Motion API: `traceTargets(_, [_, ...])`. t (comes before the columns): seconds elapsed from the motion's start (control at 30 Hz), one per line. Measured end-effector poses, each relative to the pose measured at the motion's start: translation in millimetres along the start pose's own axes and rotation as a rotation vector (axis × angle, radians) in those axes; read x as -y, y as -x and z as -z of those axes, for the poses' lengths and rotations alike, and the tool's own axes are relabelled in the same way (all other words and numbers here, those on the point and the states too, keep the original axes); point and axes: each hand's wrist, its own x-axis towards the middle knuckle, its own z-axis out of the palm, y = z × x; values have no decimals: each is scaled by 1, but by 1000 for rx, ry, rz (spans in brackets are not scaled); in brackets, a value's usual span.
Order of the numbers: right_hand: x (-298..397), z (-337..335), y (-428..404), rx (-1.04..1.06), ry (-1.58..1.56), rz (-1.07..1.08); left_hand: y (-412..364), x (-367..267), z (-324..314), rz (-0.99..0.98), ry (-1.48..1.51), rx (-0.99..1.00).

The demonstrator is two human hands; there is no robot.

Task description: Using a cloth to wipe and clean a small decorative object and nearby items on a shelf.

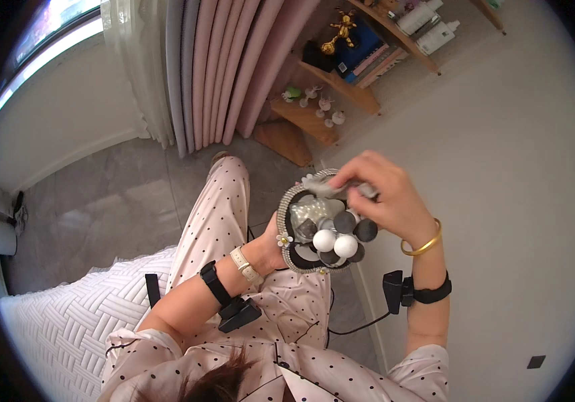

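My left hand grips the left side of a round tray edged with braided silver trim and small white flowers. On the tray lie a clear packet of pearl-like beads and, beside it, a cluster of white balls and dark grey balls. Above the tray's far right part, my right hand pinches a blurred greyish, cloth-like piece between thumb and fingers. The exact kind of this piece cannot be told. Part of the tray's rim is hidden behind my right hand.
Pleated pink and grey curtains hang ahead. Wooden corner shelves with figurines, books and bottles stand against the wall at upper right. A white quilted bed or seat cover lies at lower left. A dark cable runs from the right forearm's strapped device.
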Motion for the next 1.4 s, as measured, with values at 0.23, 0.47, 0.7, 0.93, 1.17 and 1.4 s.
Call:
traceTargets(0.23, [-9, -16, -14, 336, -49, -55, 1, 6, 16, 133, 72, 17])
traceTargets(0.47, [-26, -12, -16, 538, -109, -159, -2, 22, 23, 172, 188, 183])
traceTargets(0.7, [-25, -3, -7, 467, -175, -249, -5, 23, 39, 226, 195, 4])
traceTargets(0.93, [-53, 11, 27, -272, -507, -338, 6, 18, 26, 179, 137, -70])
traceTargets(1.17, [-23, -14, 27, 110, -214, -114, 10, 16, 22, 148, 21, -106])
traceTargets(1.4, [-41, -5, 39, 259, -7, -97, 12, 19, 5, 75, 34, -77])
